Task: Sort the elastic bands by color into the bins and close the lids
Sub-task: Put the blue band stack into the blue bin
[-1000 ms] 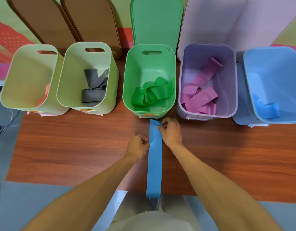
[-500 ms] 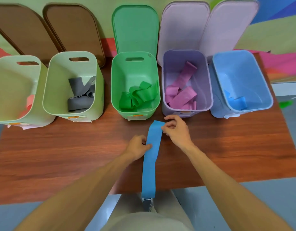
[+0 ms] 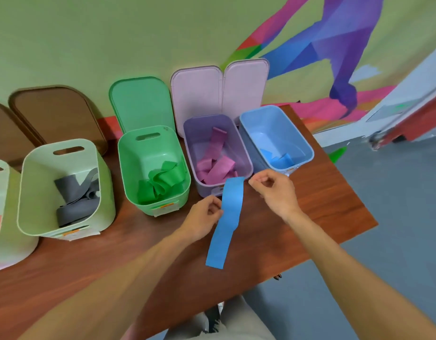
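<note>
Head view. Blue band [image 3: 226, 222]: long flat strip, plain blue, slightly bowed. It runs from the front rim of the purple bin [image 3: 199, 133] down toward the near edge of the table [image 3: 322, 217]. Can't tell if it lies on the wood or hangs lifted.

Left hand [image 3: 204, 217] pinches the band's left edge about halfway along. Right hand [image 3: 275, 190] has its fingers curled, thumb against forefinger, just beside the band's top right corner. A thin gap shows, so it is clenched on nothing.

Bins stand in a row along the far edge, all lids off and leaning on the wall:
- blue bin [image 3: 268, 123] at the far right corner, blue bands [image 3: 278, 160] inside
- purple bin with pink bands [image 3: 217, 165]
- green bin [image 3: 148, 153] with green bands [image 3: 160, 182]
- pale green bin [image 3: 52, 168] with grey bands [image 3: 77, 200]
- one more pale bin [image 3: 0, 192], cut by the left frame edge

Bare wood runs right of the right hand out to the right edge and near right corner. There is more bare wood left of the left hand, in front of the green bins.

Versus half a second ago: the view has swung right and tilted. The right hand was pinching the top right corner and is now off it. The left pinch is unchanged. The band's lower end crossed the near edge then, and now shows over the wood short of it.
</note>
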`<action>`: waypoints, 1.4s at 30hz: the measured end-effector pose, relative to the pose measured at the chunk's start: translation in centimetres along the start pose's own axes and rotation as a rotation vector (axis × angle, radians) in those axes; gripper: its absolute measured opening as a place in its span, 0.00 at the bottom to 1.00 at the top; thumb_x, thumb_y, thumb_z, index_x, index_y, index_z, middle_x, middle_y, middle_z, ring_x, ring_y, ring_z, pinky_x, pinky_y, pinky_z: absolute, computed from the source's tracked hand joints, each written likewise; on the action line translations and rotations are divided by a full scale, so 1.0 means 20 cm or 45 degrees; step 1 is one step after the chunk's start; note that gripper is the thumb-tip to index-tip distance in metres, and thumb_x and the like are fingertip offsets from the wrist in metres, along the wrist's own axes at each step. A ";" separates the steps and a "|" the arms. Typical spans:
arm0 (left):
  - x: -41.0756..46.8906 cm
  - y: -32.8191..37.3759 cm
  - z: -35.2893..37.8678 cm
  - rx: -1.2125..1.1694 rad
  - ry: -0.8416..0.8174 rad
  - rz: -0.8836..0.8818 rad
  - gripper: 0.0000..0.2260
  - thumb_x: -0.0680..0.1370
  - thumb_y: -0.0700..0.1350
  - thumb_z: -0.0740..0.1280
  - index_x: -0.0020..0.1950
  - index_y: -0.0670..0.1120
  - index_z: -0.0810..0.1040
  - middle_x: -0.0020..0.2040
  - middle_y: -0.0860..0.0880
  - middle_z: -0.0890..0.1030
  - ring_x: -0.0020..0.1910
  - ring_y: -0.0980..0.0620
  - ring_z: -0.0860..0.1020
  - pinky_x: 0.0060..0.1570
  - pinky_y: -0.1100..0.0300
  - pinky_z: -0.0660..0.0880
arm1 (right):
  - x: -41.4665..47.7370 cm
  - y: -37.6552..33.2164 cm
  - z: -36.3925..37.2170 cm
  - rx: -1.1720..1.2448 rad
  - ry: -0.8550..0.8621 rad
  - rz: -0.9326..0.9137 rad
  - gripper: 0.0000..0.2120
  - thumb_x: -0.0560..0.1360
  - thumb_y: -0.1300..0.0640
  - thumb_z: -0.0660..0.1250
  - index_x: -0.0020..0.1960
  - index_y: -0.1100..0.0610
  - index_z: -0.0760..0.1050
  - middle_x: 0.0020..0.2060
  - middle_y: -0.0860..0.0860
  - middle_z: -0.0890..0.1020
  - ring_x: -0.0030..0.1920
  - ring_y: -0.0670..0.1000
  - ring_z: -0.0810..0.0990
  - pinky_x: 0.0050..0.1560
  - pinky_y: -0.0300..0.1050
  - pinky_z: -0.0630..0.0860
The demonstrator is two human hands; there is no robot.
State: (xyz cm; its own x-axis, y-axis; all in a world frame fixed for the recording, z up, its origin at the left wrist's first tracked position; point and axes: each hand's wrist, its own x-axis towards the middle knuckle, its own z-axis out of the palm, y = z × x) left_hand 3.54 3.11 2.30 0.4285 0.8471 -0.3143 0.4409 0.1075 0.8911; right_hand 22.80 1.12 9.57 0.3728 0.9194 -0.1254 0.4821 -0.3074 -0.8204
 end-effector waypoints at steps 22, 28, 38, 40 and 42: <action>0.41 0.93 0.08 0.171 -0.159 0.221 0.05 0.75 0.41 0.71 0.50 0.43 0.81 0.41 0.50 0.83 0.39 0.56 0.79 0.45 0.63 0.76 | 0.45 0.03 -0.56 1.083 -0.159 0.395 0.04 0.74 0.64 0.68 0.49 0.60 0.78 0.43 0.55 0.81 0.40 0.51 0.79 0.42 0.44 0.74; 0.51 0.98 0.18 -0.039 -0.047 0.023 0.06 0.75 0.40 0.71 0.51 0.41 0.80 0.42 0.46 0.84 0.37 0.57 0.82 0.39 0.65 0.78 | 0.59 -0.02 -0.74 0.692 0.077 0.184 0.02 0.74 0.63 0.68 0.46 0.58 0.77 0.41 0.54 0.80 0.36 0.48 0.78 0.28 0.35 0.73; 0.76 1.37 0.15 0.215 0.235 0.261 0.02 0.74 0.40 0.71 0.46 0.43 0.81 0.35 0.45 0.82 0.29 0.57 0.77 0.36 0.66 0.73 | 0.81 -0.25 -1.05 0.418 0.351 -0.303 0.03 0.74 0.60 0.67 0.44 0.53 0.74 0.30 0.51 0.80 0.27 0.48 0.80 0.32 0.45 0.75; 0.80 1.42 0.13 0.213 0.274 0.290 0.01 0.74 0.40 0.71 0.45 0.44 0.81 0.31 0.48 0.81 0.25 0.60 0.75 0.31 0.69 0.70 | 0.84 -0.28 -1.08 0.412 0.386 -0.341 0.02 0.76 0.59 0.64 0.47 0.57 0.74 0.31 0.51 0.82 0.29 0.49 0.82 0.32 0.44 0.78; 0.83 1.45 0.13 0.203 0.304 0.293 0.01 0.75 0.40 0.71 0.44 0.44 0.80 0.30 0.50 0.80 0.24 0.61 0.75 0.27 0.72 0.67 | 0.87 -0.30 -1.09 0.448 0.389 -0.347 0.03 0.76 0.59 0.63 0.49 0.58 0.73 0.33 0.51 0.83 0.29 0.50 0.83 0.34 0.45 0.80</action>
State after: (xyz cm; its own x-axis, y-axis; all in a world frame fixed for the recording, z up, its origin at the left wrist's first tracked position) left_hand 25.48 18.89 22.03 0.3431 0.9392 -0.0092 0.4798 -0.1669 0.8614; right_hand 43.63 13.54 24.39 0.5106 0.8248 0.2430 0.3182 0.0814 -0.9445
